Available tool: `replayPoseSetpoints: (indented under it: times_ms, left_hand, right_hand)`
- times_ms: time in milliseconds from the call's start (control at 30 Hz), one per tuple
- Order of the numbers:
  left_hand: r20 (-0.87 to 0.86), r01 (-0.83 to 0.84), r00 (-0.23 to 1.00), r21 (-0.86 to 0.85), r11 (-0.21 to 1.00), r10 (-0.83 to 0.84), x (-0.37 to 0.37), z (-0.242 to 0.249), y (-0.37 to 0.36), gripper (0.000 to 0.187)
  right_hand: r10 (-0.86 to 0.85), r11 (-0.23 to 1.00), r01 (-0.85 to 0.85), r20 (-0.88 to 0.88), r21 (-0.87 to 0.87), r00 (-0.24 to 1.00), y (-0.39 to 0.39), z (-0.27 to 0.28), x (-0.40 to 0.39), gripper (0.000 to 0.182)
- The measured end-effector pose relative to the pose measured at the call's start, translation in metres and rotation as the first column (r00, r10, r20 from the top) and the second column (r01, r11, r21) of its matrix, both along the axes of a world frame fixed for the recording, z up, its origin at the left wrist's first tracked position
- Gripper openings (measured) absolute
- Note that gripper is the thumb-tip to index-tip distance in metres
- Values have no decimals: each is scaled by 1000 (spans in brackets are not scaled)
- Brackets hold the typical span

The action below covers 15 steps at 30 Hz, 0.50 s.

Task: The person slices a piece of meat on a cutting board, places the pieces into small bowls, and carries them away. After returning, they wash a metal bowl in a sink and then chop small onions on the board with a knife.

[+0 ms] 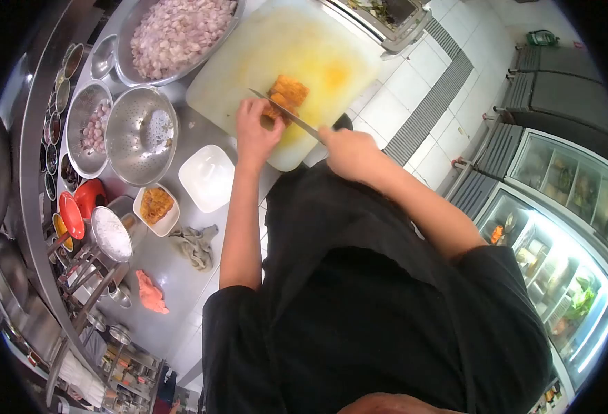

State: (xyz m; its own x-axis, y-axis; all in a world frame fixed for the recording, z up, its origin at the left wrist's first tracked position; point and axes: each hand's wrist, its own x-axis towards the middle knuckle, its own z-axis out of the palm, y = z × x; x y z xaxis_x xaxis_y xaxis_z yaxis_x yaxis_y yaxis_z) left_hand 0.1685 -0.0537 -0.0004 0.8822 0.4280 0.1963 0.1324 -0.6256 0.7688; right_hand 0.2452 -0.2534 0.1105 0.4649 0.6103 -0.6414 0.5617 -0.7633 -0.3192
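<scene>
Orange-brown food (291,88), in rough-surfaced, blocky pieces, is shown in the head view on a smooth, translucent whitish cutting board (245,69) stained yellow. Some of the food is gripped by the curled fingers and thumb of the left hand (257,134); the handle of a thin, pointed metal knife (304,127) is enclosed by the right hand (351,153), its blade laid across the food. Nearby are seen a glossy white squarish dish (207,181), a perforated round metal colander (126,146) and a crumpled grey cloth (197,248).
</scene>
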Motion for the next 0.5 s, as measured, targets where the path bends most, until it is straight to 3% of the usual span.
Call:
replayPoseSetpoints:
  times_ms: [67,133,300,367,400,500]
  left_hand:
    - [15,-16,1000,7,1000,16,1,-2,2,32]
    - [-36,19,999,48,999,-18,-3,-4,2,36]
    - [-36,19,999,6,1000,-19,-4,-4,2,38]
    - [-26,15,1000,16,1000,-15,4,-6,7,38]
    - [-27,15,1000,-1,1000,-15,4,-6,5,38]
    - [-47,10,999,-21,1000,-11,2,-4,8,39]
  right_hand:
    - [9,1000,-9,-7,-25,1000,-4,-4,-1,27]
    - [-19,991,12,45,137,999,1,-35,-9,28]
    - [-6,999,7,-10,53,1000,0,-15,-3,30]
    - [-42,995,40,14,96,999,-3,-50,-11,30]
    - [-51,946,14,106,324,993,-2,-95,-15,26]
    - [-54,948,10,130,317,990,37,-102,-6,20]
